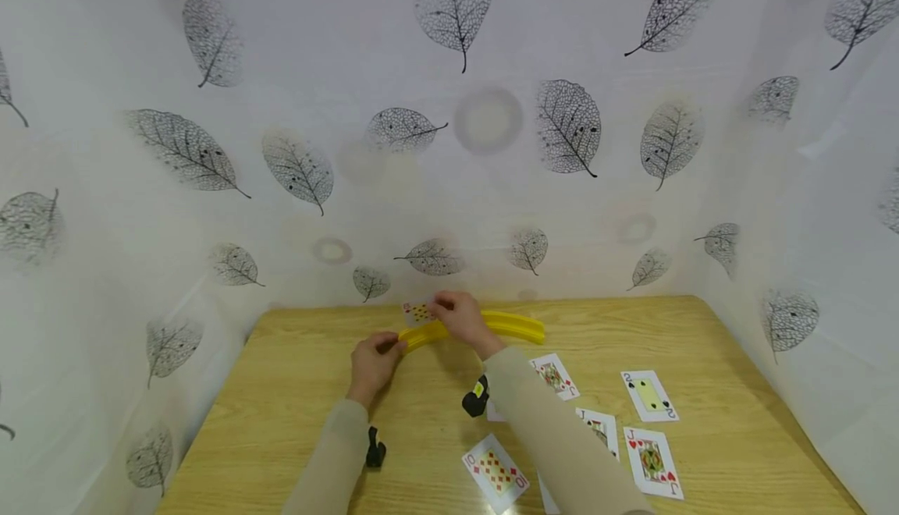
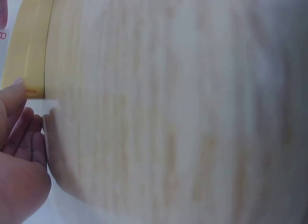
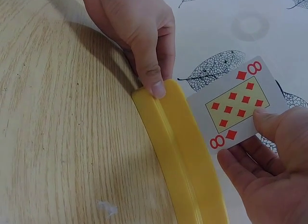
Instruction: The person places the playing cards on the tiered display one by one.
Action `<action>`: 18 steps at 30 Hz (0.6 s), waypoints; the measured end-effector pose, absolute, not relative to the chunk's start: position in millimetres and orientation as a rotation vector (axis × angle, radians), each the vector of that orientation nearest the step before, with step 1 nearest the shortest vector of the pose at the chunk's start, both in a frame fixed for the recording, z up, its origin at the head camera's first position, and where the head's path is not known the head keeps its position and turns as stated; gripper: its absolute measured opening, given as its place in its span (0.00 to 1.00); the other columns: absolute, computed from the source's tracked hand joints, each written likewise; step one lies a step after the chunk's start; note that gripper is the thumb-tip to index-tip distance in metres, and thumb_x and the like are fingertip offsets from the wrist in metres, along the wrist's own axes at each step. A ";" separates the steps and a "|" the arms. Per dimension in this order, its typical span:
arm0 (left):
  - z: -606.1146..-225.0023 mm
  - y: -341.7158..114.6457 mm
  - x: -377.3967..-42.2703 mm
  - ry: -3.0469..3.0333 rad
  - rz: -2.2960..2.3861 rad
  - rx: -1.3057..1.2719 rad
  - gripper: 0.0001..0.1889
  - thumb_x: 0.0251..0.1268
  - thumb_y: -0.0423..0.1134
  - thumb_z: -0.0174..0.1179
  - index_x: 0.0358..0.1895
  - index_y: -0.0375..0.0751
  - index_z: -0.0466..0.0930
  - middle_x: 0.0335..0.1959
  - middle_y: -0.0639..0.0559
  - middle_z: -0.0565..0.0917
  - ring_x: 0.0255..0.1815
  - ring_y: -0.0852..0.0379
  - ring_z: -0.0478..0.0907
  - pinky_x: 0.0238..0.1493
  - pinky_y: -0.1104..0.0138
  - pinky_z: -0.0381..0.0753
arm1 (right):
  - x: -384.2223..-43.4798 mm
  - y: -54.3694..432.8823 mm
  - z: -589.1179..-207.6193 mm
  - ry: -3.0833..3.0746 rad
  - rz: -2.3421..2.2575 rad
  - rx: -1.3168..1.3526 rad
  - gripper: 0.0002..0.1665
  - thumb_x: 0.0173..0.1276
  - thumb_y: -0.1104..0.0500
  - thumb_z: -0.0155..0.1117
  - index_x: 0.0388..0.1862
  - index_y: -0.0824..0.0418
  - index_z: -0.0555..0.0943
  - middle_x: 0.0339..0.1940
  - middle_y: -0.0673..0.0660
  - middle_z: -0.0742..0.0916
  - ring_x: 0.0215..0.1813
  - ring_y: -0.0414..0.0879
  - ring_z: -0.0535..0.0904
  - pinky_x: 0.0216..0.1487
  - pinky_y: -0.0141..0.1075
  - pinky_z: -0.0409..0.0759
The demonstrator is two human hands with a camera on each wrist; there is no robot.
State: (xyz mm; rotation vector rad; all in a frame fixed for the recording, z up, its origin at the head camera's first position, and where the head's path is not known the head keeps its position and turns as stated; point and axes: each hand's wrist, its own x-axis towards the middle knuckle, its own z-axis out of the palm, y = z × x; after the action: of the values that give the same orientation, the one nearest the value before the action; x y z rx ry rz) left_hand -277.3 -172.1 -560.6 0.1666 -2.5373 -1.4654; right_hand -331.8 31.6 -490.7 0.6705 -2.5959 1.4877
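Note:
A curved yellow card holder (image 1: pixel 516 325) lies near the table's back edge. At its left end, my left hand (image 1: pixel 375 363) pinches it; in the right wrist view the thumb (image 3: pixel 155 82) presses on the top of that end. My right hand (image 1: pixel 460 316) holds an eight of diamonds (image 3: pixel 236 108) between thumb and fingers. The card is face out and tilted, its lower edge right by the holder's groove. In the head view, the right hand covers part of the card and the forearm crosses over the holder.
Face-up cards lie on the right of the wooden table: a jack of diamonds (image 1: pixel 558 374), a black two (image 1: pixel 649 396), a jack of hearts (image 1: pixel 653 462) and a ten of diamonds (image 1: pixel 495 474). Others are partly under the right sleeve (image 1: pixel 555 437). A leaf-print curtain (image 1: pixel 485 211) hangs behind.

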 end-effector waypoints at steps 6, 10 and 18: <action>-561.2 -172.0 -277.5 -2.523 -1.471 0.170 0.13 0.69 0.36 0.71 0.51 0.32 0.89 0.55 0.35 0.89 0.60 0.36 0.84 0.69 0.44 0.80 | -333.6 27.3 -491.3 -2.620 1.465 0.665 0.10 0.79 0.62 0.63 0.45 0.66 0.88 0.39 0.62 0.91 0.38 0.44 0.80 0.41 0.33 0.81; -562.3 -172.4 -277.4 -2.524 -1.471 0.172 0.13 0.69 0.37 0.71 0.51 0.32 0.88 0.56 0.35 0.88 0.62 0.35 0.83 0.70 0.43 0.79 | -336.4 24.5 -492.0 -2.627 1.441 0.713 0.09 0.79 0.62 0.63 0.41 0.65 0.87 0.36 0.60 0.90 0.36 0.42 0.76 0.39 0.30 0.78; -563.1 -174.0 -279.3 -2.529 -1.471 0.150 0.14 0.70 0.37 0.71 0.52 0.32 0.88 0.56 0.34 0.88 0.62 0.35 0.83 0.70 0.43 0.79 | -339.4 20.2 -497.0 -2.626 1.467 0.750 0.11 0.79 0.62 0.62 0.36 0.66 0.85 0.32 0.59 0.87 0.32 0.40 0.72 0.35 0.28 0.74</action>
State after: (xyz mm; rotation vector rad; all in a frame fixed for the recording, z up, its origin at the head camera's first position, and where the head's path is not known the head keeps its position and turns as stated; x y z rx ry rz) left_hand -279.3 -174.0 -563.1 0.1505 -2.5287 -1.4706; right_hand -339.4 20.2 -497.0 0.7497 -2.6260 1.4665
